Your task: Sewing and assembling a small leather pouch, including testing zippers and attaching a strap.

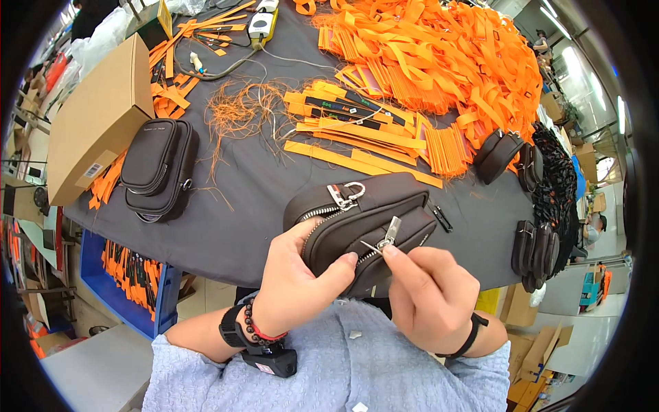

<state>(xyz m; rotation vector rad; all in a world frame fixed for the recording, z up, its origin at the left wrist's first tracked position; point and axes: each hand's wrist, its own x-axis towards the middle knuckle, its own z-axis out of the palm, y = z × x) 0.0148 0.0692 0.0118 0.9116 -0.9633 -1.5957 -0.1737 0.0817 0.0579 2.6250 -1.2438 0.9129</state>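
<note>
A dark brown-black small bag (374, 196) is tilted up close to my body. My left hand (295, 275) is closed on its left side, with fingers inside the unzipped main compartment and the thumb on the front. A silver snap hook (348, 196) sits on its upper side. At the front pocket's zipper, my right hand (436, 288) pinches a thin, pale, pointed piece (371, 247) just below the metal zipper pull (393, 229). Whether that piece is a tool or part of the zipper, I cannot tell. The fingers hide its other end.
A similar black bag (154, 168) stands at the left beside a cardboard box (103, 117). Orange straps (425, 48) are heaped at the back, with loose orange threads (244, 110) nearby. More black pouches (534, 250) lie along the right edge. A blue crate (167, 302) is below left.
</note>
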